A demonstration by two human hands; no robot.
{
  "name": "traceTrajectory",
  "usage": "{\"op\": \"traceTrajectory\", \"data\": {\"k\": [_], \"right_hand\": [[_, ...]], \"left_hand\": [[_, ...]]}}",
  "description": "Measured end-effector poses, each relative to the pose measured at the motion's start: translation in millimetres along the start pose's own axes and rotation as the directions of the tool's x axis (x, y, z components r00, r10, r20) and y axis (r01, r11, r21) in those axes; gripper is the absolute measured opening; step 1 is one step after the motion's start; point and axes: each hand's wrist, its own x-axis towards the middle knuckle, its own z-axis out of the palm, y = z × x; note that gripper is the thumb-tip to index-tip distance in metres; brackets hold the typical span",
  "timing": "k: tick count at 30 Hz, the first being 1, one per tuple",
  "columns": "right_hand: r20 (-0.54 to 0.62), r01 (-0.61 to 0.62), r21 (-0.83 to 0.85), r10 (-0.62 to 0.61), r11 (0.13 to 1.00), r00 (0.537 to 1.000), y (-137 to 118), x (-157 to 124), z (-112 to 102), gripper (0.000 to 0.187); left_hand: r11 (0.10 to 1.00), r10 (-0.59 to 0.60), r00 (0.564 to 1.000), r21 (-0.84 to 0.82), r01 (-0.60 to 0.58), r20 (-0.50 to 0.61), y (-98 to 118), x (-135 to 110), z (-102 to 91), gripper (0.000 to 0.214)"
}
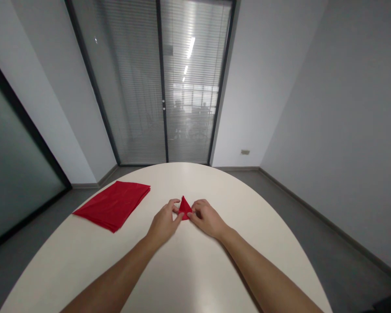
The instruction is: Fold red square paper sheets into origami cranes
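A small red folded paper (184, 208), pointed like a triangle, is seen near the middle of the round white tabletop (195, 278), between the two hands. The left hand (164, 222) is closed lightly on the paper's left edge, thumb and forefinger pinching it. The right hand (206, 217) is pressed against the right edge, its fingers curled on the paper; how firm that hold is cannot be judged. A stack of red sheets (113, 204) is laid flat to the left, well apart from the hands.

Risks, as judged from this view:
- The folded piece is small and held only at its edges; if one pinch is loosened, the layers may spring open and the crease may be lost.
- If the two sides are pressed unevenly, the point may be skewed and the fold set off-centre.
- The tabletop looks smooth, so the paper may slide under the fingers while a crease is pushed.
- Thin paper may be torn at the tip if it is pulled sideways.
- The stack is not at risk where it lies.

Writing: no brand, label or readable text is found on the paper, the stack or the tabletop.
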Motion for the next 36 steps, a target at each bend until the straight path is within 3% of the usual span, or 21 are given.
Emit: {"op": "traceTrajectory", "data": {"k": [11, 15, 20, 23, 26, 36], "right_hand": [[-0.031, -0.075, -0.014, 0.074, 0.997, 0.997, -2.4, -0.7, 4.1, 0.016], [-0.060, -0.088, -0.019, 0.087, 0.996, 0.994, -1.6, -1.4, 5.6, 0.009], [-0.053, -0.069, -0.008, 0.069, 0.998, 0.996, -2.1, -3.0, 3.8, 0.016], [-0.040, 0.020, -0.023, -0.021, 1.000, 0.999, -2.8, -3.6, 2.7, 0.011], [-0.036, 0.082, -0.030, -0.083, 0.996, 0.996, -2.4, -3.5, 2.6, 0.020], [-0.018, 0.068, -0.099, -0.070, 0.993, 0.997, 1.6, -2.1, 2.9, 0.026]], "left_hand": [[0.992, 0.048, 0.999, 0.115, -0.047, -0.003, 0.2, 0.4, 1.3, 0.045], [0.990, 0.097, 0.994, 0.110, -0.090, -0.058, -0.3, -0.6, 2.6, 0.049], [0.978, 0.108, 0.989, 0.189, -0.088, -0.098, 2.8, -1.6, 0.8, 0.031], [0.968, 0.137, 0.988, 0.222, -0.119, -0.067, 4.3, -2.0, -1.2, 0.017], [0.960, 0.165, 0.986, 0.234, -0.153, -0.033, 5.4, -2.2, -2.5, 0.012], [0.941, 0.204, 0.979, 0.270, -0.204, 0.030, 7.1, -2.9, -3.2, 0.018]]}}
